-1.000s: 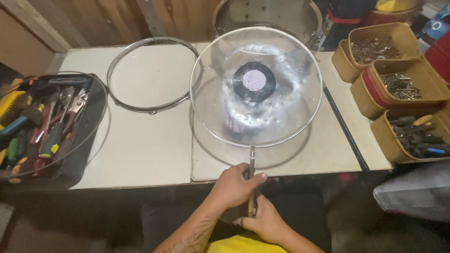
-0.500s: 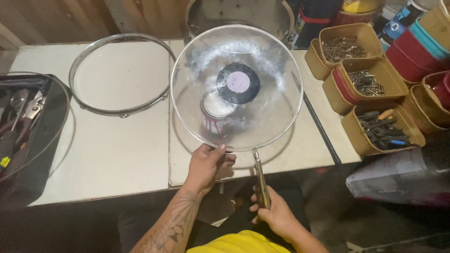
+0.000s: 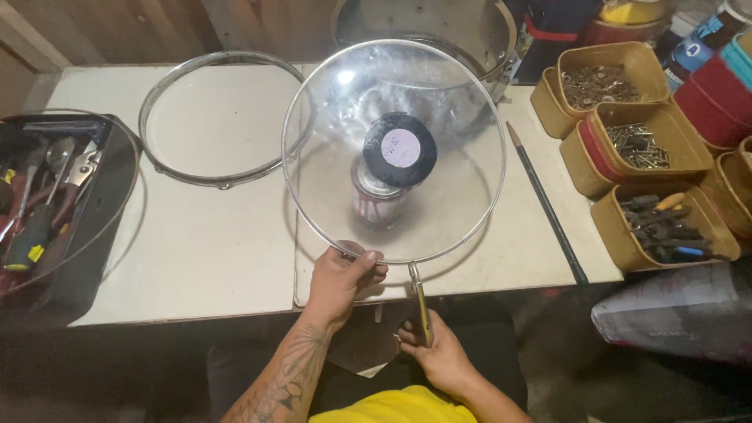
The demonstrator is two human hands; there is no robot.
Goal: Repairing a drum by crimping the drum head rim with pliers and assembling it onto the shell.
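A round clear drumhead in a thin metal rim (image 3: 462, 204) is held tilted above the white table (image 3: 196, 258). A black round patch (image 3: 400, 149) sits at its middle. My left hand (image 3: 338, 276) grips the near rim of the drumhead. My right hand (image 3: 439, 352) holds a slim metal tool (image 3: 420, 307) whose tip meets the rim at the near edge. Seen through the clear skin, a metal can (image 3: 377, 200) stands on the table.
A chrome drum hoop (image 3: 213, 117) lies at the back left. A tray of hand tools (image 3: 47, 204) sits under a second clear skin at far left. Tan boxes of screws and bits (image 3: 634, 149) line the right. A drumstick (image 3: 546, 205) lies by the drumhead. A drum shell (image 3: 423, 23) stands behind.
My left hand slid from the tool to the drumhead's near rim. The right hand drew back toward me along the tool. A can now shows through the skin.
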